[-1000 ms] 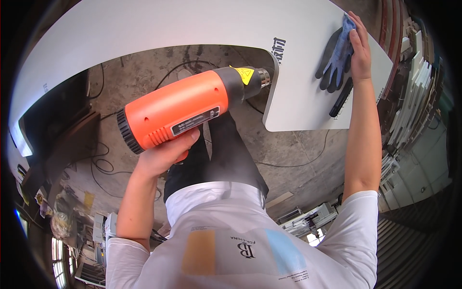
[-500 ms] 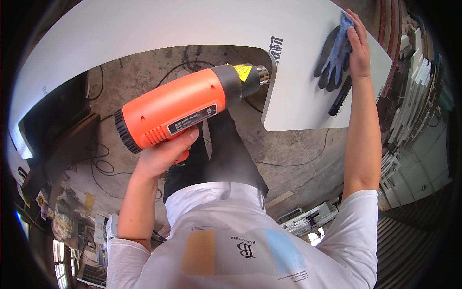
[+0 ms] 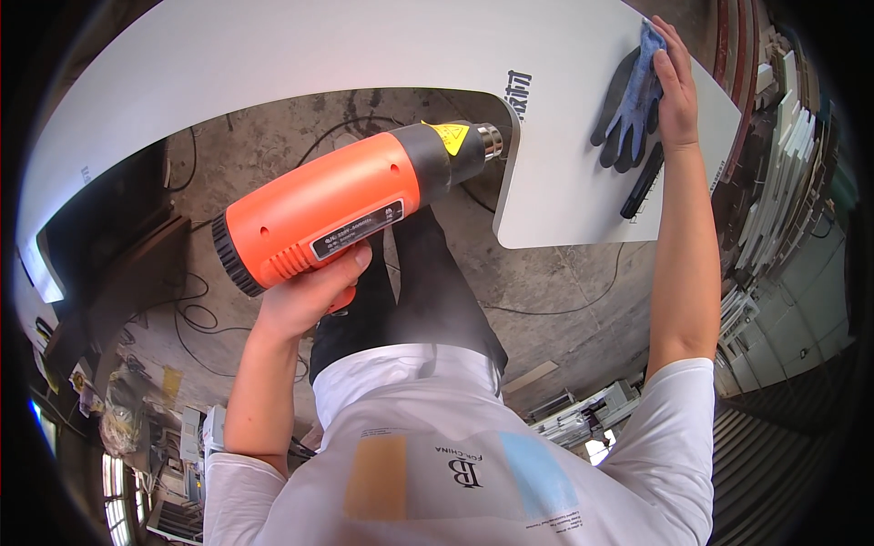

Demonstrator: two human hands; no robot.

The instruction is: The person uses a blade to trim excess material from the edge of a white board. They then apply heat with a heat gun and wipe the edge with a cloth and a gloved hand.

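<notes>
My left hand is closed around the handle of an orange heat gun with a black rear cap and a yellow warning label. Its metal nozzle points right, close to the inner edge of a large white curved panel; a gap between them I cannot judge. On the panel's right part, my right hand lies with its fingers stretched out, against the cuff end of a blue and black work glove. A black marker-like stick lies just below the glove, beside my forearm.
Black cables trail over the concrete floor below the panel. Dark brown boards stand at the left. Stacked white strips line the right side, and more white pieces lie behind me.
The heat gun in my left hand has shifted slightly to the left. My right hand and the glove have hardly moved.
</notes>
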